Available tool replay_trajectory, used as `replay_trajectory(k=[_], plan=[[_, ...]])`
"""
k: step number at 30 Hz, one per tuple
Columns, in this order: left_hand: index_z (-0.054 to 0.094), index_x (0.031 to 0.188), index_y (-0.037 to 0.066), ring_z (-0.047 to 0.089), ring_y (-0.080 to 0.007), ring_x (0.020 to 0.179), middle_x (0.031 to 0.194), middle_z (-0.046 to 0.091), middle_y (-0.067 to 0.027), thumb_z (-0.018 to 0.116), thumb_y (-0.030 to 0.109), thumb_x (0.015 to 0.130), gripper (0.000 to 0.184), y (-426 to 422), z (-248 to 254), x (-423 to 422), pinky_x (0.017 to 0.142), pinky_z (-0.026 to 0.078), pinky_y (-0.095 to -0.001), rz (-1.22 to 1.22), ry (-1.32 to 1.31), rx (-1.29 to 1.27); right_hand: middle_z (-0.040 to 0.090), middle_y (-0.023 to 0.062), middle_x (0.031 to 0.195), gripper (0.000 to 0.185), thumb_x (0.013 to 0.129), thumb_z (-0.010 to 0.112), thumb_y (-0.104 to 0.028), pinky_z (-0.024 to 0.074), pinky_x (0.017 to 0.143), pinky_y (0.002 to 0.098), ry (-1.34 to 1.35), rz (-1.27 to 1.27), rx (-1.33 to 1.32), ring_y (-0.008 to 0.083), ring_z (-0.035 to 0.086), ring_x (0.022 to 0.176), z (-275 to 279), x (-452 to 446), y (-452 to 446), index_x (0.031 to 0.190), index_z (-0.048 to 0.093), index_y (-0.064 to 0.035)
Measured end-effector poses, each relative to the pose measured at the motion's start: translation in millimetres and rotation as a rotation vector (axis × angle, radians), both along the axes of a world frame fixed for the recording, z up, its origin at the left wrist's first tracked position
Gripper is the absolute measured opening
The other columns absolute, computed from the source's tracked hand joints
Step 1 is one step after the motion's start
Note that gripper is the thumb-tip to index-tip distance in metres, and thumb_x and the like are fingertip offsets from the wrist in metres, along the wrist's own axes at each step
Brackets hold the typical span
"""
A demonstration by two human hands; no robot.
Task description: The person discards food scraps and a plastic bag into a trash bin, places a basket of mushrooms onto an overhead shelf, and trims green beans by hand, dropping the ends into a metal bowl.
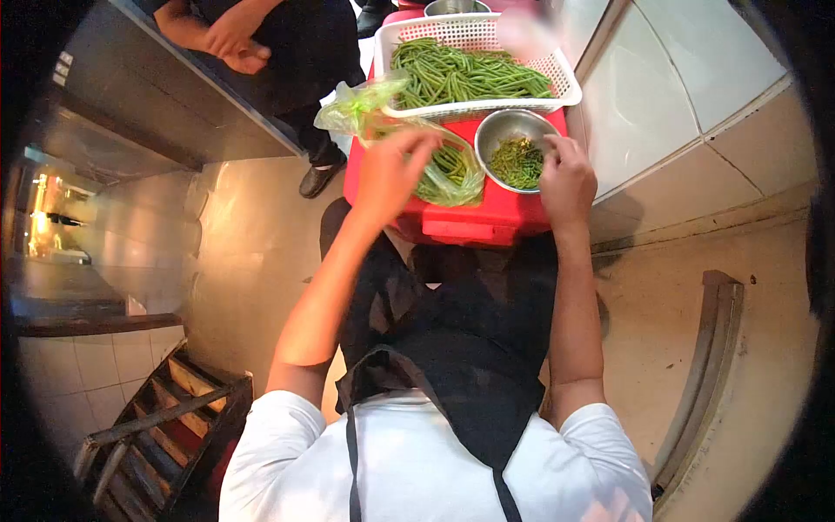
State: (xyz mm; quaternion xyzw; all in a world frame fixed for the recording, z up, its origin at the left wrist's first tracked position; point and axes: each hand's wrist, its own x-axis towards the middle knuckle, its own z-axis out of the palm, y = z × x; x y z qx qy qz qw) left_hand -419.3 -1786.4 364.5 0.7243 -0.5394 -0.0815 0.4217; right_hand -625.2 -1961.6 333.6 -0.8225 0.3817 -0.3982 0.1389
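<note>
My left hand (393, 170) is above a clear plastic bag (464, 193) holding green beans (450, 162). Its fingers are bent and smeared by motion, so I cannot tell whether they grip anything. At the right side of a steel bowl (491, 130), my right hand (570, 181) has its fingertips pinched together over the rim. Anything between them is too small to make out. Small green and yellowish bean trimmings (517, 163) lie in the bowl. Behind both stands a white perforated basket (452, 110) with a heap of long green beans (474, 74).
The bag, bowl and basket stand on a red surface (459, 230) in front of my knees. Another person's hands (237, 36) are at the upper left, beside a metal counter (139, 74). A tiled wall (670, 87) rises close on the right. A slatted rack (170, 418) stands lower left.
</note>
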Motion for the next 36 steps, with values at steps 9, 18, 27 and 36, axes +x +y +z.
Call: replay_trajectory(k=[9, 18, 27, 36], plan=[[0.072, 0.103, 0.007, 0.062, -0.0294, 0.103, 0.088, 0.062, -0.0105, 0.055, 0.009, 0.083, 0.026, 47, -66, 1, 0.116, 0.031, -0.0532, -0.089, -0.745, 0.240, 0.071, 0.0202, 0.093, 0.018, 0.084, 0.057, -0.002, 0.0551, 0.079, 0.0434, -0.003, 0.516, 0.070, 0.0355, 0.069, 0.088, -35, 80, 66, 0.096, 0.071, -0.0008], [0.074, 0.102, 0.010, 0.063, -0.0253, 0.095, 0.087, 0.064, -0.0080, 0.059, 0.010, 0.082, 0.024, 79, -77, -14, 0.115, 0.032, -0.0539, -0.022, -0.640, 0.159, 0.072, 0.0215, 0.103, 0.024, 0.078, 0.066, -0.018, 0.0577, 0.084, 0.0417, 0.842, 0.323, 0.066, 0.0324, 0.072, 0.098, -53, 148, 53, 0.095, 0.074, -0.0030], [0.072, 0.094, 0.007, 0.060, -0.0317, 0.112, 0.109, 0.064, -0.0155, 0.063, 0.009, 0.080, 0.016, 73, -82, -20, 0.113, 0.034, -0.0550, 0.006, -0.596, 0.174, 0.072, 0.0234, 0.104, 0.031, 0.076, 0.066, -0.021, 0.0572, 0.086, 0.0428, 0.848, 0.277, 0.208, 0.0352, 0.071, 0.099, -47, 156, 43, 0.097, 0.075, 0.0000], [0.068, 0.092, 0.003, 0.057, -0.0369, 0.117, 0.118, 0.062, -0.0229, 0.065, 0.010, 0.078, 0.015, 70, -94, -19, 0.112, 0.034, -0.0546, 0.056, -0.508, 0.040, 0.068, 0.0281, 0.098, 0.024, 0.076, 0.058, -0.011, 0.0526, 0.087, 0.0519, 0.611, 0.373, 0.123, 0.0419, 0.067, 0.097, -35, 141, 47, 0.096, 0.066, 0.0008]])
